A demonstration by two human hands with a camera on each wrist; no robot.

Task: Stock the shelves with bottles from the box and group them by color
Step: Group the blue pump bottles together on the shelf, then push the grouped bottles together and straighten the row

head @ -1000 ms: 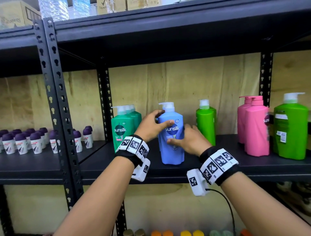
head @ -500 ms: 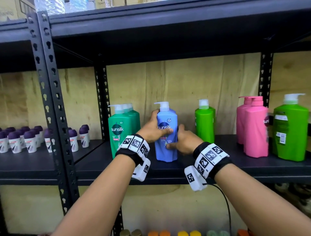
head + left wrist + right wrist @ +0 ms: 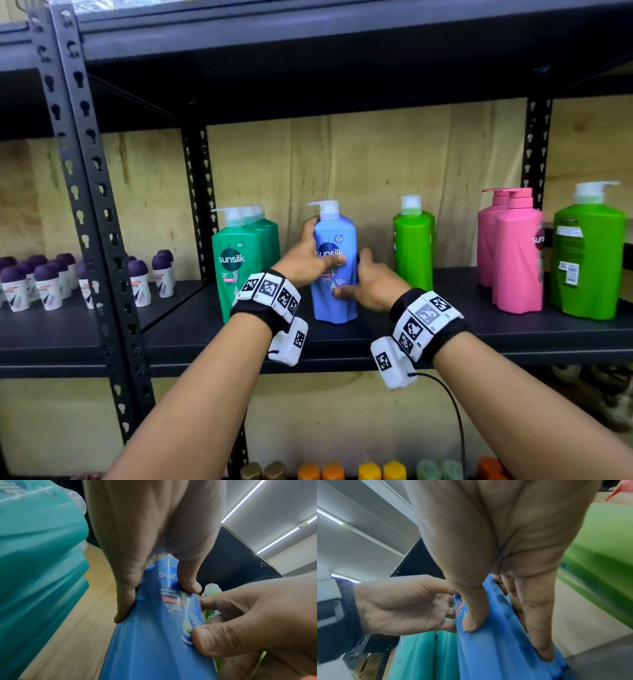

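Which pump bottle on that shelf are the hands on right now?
The blue bottle, the only blue one, standing between the teal bottles and the light green bottle; left hand and right hand both grip it.

On the shelf point(image 3: 479, 329), taking the held bottle point(image 3: 337, 274) as landmark: three bottles in a front-to-back row point(image 3: 239, 260) just left, one bottle point(image 3: 412, 243) right, two more point(image 3: 513, 250) farther right, another point(image 3: 587, 257) rightmost; small roll-ons point(image 3: 44, 281) far left beyond the upright point(image 3: 99, 212).
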